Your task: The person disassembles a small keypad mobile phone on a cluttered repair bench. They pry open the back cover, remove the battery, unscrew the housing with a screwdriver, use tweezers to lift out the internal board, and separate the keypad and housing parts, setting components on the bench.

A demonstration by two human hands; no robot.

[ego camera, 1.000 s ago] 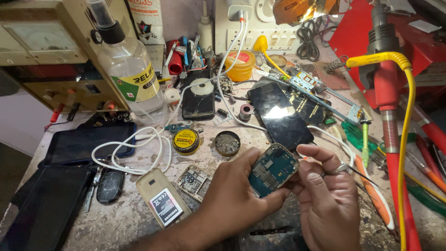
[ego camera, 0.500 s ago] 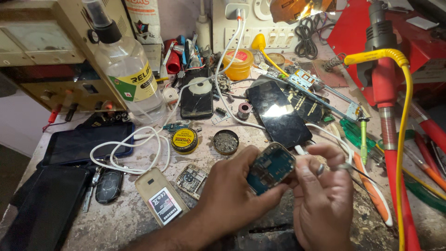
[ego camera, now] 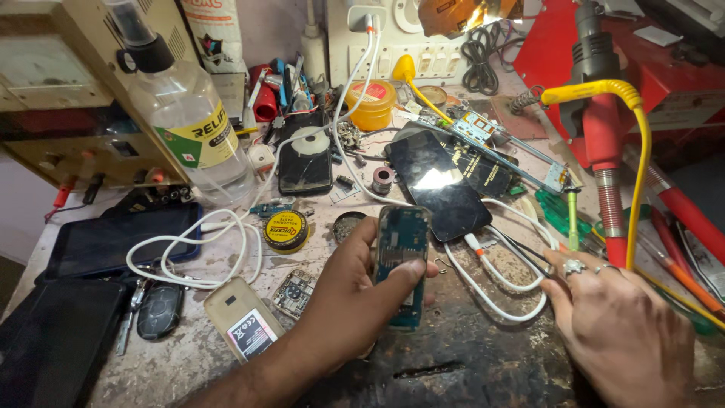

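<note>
Standing nearly upright in the left hand [ego camera: 355,302], the small phone circuit board [ego camera: 402,261] is a narrow teal-blue slab with metal shields and bare contacts on its face, its lower end hidden behind the thumb. It is held just above the middle of the workbench [ego camera: 468,363], towards the near edge, directly in front of the dark smartphone [ego camera: 434,181] lying face up. The left fingers are curled round the board's far side while the thumb presses across its front, so the board is pinched between them. The right hand [ego camera: 623,332] holds nothing: its fingers are loosely extended and slightly spread, rings on two of them, fingertips resting at the loop of white cable [ego camera: 498,298] near the bench's right edge. A round yellow tin [ego camera: 285,229] sits left of the board.
</note>
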